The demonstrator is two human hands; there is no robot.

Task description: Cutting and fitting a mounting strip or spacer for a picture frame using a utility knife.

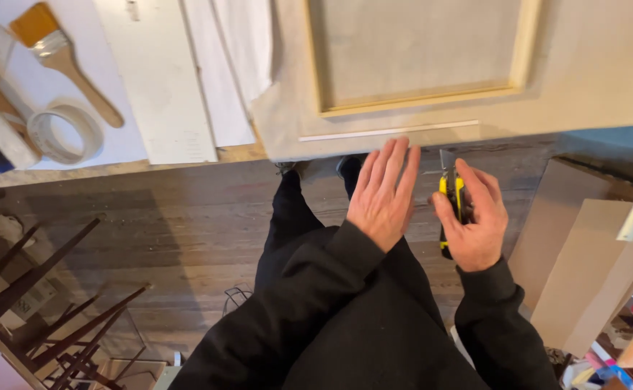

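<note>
My right hand [475,220] grips a yellow and black utility knife [451,193], its blade pointing up toward the near edge of a panelled cabinet door [605,65] lying flat on the bench. My left hand [383,195] is open, fingers straight and together, hovering just left of the knife and below the door's edge, holding nothing. A thin pale strip [389,131] runs along the door's near edge. Both arms wear black sleeves.
On the bench at left lie a wooden-handled paintbrush [64,58], a roll of tape [65,133] and white boards [165,79]. Dark chair legs [49,303] stand at lower left on the wood floor. Cardboard sheets [583,253] lean at right.
</note>
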